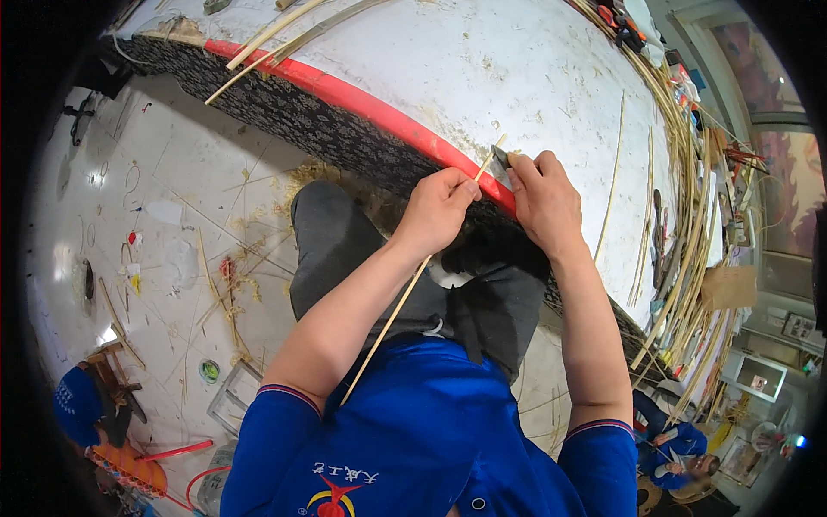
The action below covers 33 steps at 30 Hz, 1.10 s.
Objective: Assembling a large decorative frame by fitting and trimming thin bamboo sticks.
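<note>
A long, thin bamboo strip (385, 329) runs up from beside my blue shirt to the red-edged worktable (362, 101). My left hand (433, 213) pinches it near its upper end, just short of the table edge. That end crosses the red rim and its tip lies over the white top. My right hand (549, 205) is closed on a small dark knife (500, 156), its blade against or very close to the strip's end. The knife's handle is hidden inside my fingers.
More bamboo strips (274, 34) stick out over the table's far left edge. Thin strips (644, 215) and a long bundle (689, 250) lie on the right. Shavings (310, 172) and offcuts litter the floor. Other people sit low left (79, 405) and low right (680, 448).
</note>
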{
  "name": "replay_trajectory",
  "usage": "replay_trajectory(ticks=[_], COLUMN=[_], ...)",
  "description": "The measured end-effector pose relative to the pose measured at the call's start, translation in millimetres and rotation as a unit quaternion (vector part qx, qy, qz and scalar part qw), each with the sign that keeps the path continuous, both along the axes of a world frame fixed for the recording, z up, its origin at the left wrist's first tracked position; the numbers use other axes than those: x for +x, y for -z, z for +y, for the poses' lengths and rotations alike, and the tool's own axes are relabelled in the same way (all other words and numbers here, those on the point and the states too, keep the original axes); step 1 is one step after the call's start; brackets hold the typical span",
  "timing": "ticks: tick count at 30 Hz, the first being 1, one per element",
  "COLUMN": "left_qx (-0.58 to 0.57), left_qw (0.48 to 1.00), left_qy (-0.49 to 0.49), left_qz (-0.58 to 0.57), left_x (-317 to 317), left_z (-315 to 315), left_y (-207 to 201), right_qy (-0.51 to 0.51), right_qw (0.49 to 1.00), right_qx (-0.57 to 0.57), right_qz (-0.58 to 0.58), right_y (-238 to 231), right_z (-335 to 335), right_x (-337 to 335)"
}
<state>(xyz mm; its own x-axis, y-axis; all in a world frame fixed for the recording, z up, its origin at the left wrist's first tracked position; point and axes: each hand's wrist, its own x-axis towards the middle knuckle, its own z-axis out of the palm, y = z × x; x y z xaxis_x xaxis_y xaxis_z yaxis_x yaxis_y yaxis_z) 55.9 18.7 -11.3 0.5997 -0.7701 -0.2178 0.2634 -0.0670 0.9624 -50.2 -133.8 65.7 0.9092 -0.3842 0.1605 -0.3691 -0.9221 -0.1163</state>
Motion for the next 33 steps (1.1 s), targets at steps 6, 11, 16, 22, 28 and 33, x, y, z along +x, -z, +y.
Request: replay_trajectory(ticks=[6,11,16,22,28,33], left_qx=[-0.020,-0.043,0.007,-0.007,-0.101,-0.102], left_qw=[0.998,0.997,0.998,0.948,0.788,0.787], left_qy=[0.000,-0.010,0.033,-0.027,-0.036,-0.025], left_qz=[0.067,0.060,0.047,-0.317,-0.606,-0.608], left_x=[-8,-10,-20,-18,-16,-16], left_z=[10,17,61,92,83,84], left_y=[-1,2,-12,-68,-83,-81], right_qy=[-0.007,0.002,0.030,0.092,0.085,0.030], right_qw=[0.999,0.999,0.999,0.988,0.957,0.827], right_qx=[-0.021,-0.027,-0.028,0.019,-0.181,0.490], right_qz=[-0.026,-0.026,-0.032,-0.122,-0.211,-0.274], right_y=[4,7,0,-1,-14,-50], right_z=[1,1,8,-29,-76,-3], right_x=[-1,2,2,-10,-30,-39])
